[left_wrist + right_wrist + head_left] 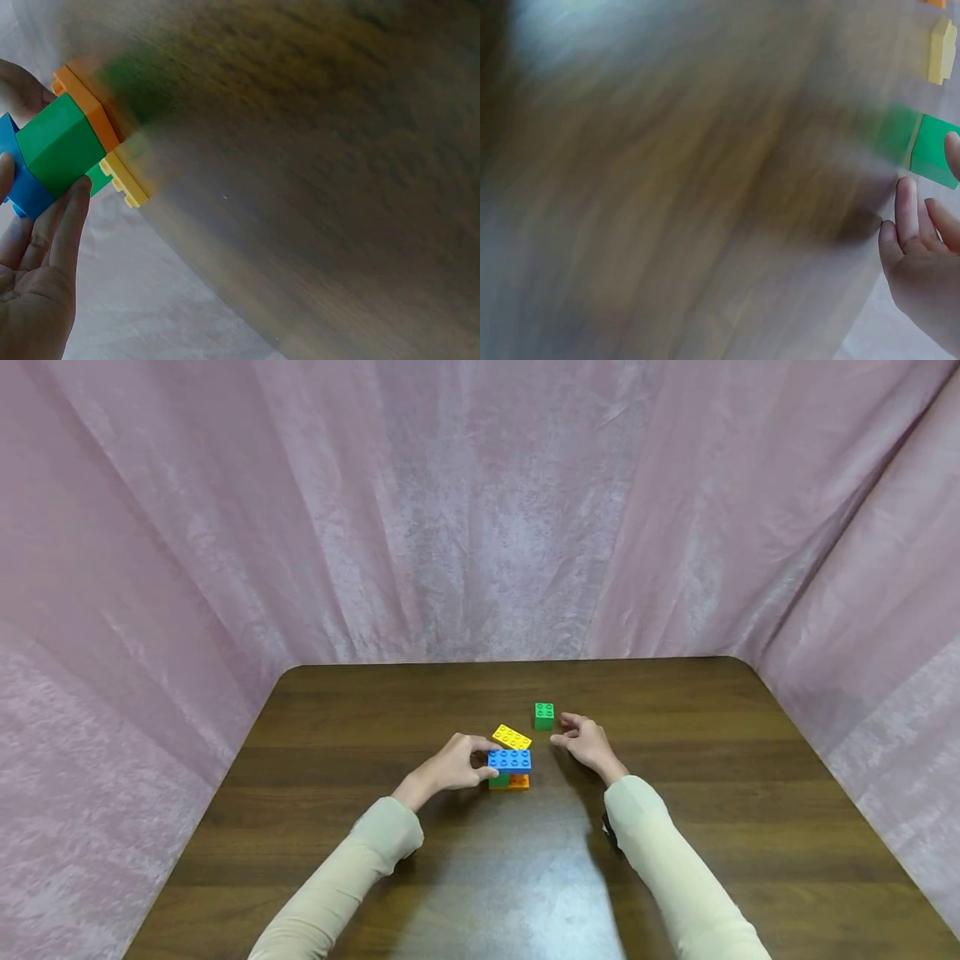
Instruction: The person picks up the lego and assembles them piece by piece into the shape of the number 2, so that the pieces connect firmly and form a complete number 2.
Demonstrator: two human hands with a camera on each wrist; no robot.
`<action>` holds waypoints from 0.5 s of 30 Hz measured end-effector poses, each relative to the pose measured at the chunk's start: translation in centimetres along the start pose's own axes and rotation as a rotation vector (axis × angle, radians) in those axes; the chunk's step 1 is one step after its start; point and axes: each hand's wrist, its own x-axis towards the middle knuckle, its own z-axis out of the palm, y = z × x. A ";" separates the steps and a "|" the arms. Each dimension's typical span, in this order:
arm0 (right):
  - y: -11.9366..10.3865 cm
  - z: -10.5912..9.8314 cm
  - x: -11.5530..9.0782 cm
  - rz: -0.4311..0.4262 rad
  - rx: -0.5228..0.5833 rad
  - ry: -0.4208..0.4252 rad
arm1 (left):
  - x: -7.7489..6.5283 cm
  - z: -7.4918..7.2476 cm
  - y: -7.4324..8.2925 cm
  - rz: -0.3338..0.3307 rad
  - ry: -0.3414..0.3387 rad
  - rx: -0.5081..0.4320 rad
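My left hand (453,764) grips the blue toy brick (510,760) at its left end, thumb on the near side and fingers on the far side. That brick lies on a green block (64,146), which stands on a flat orange brick (519,782). In the left wrist view, fingertips also lie along the green block's side. My right hand (588,745) is just right of a separate green brick (544,717), fingers loosely bent and holding nothing. Its thumb overlaps that brick (934,150) in the right wrist view.
Just behind the stack, a flat yellow brick (512,737) lies at an angle on the brown wooden table (337,718). Pink curtains (487,510) hang behind the table's far edge and along both sides.
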 end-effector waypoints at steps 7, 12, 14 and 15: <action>-0.7 0.7 1.3 0.037 0.072 -0.010 | -0.2 0.2 -0.3 0.015 0.018 0.014; -0.8 0.7 1.9 0.054 0.088 -0.042 | -0.1 0.2 -0.2 0.014 0.007 0.002; -0.9 0.7 2.0 0.059 0.089 -0.055 | -0.1 0.2 -0.1 0.009 0.003 0.002; -0.9 0.6 2.0 0.059 0.089 -0.058 | -0.1 0.2 -0.1 0.012 0.002 0.000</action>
